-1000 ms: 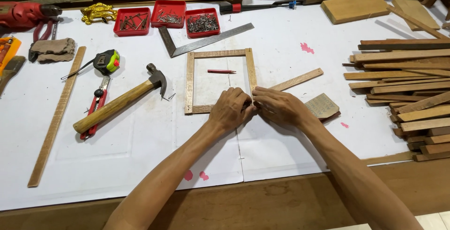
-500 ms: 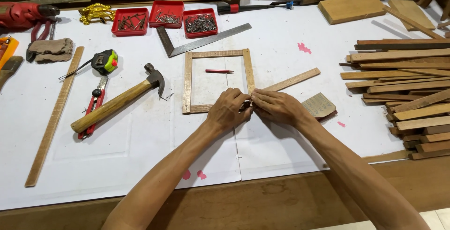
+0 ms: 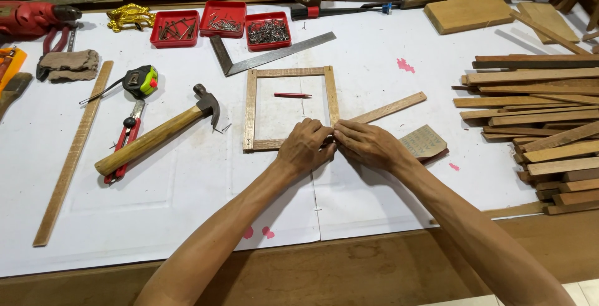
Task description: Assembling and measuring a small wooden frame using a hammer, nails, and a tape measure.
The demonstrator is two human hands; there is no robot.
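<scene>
A small rectangular wooden frame [image 3: 251,107] lies flat on the white-covered bench. My left hand [image 3: 306,149] and my right hand [image 3: 367,145] meet at its near right corner, fingertips pinched together on the wood there. What sits between the fingertips is hidden. A red pencil [image 3: 292,95] lies inside the frame. A loose wooden strip [image 3: 393,107] angles away to the right from that corner. A wooden-handled claw hammer [image 3: 156,138] rests left of the frame.
Red pliers [image 3: 125,144], a tape measure [image 3: 141,81], a long slat [image 3: 75,150], a steel square [image 3: 274,53] and three red trays of nails [image 3: 223,24] lie around. A sanding block [image 3: 423,142] and stacked wooden strips [image 3: 549,119] sit right.
Both hands have stayed pressed at the frame's near right corner, with only slight shifts of the fingers. Nothing else on the bench has moved.
</scene>
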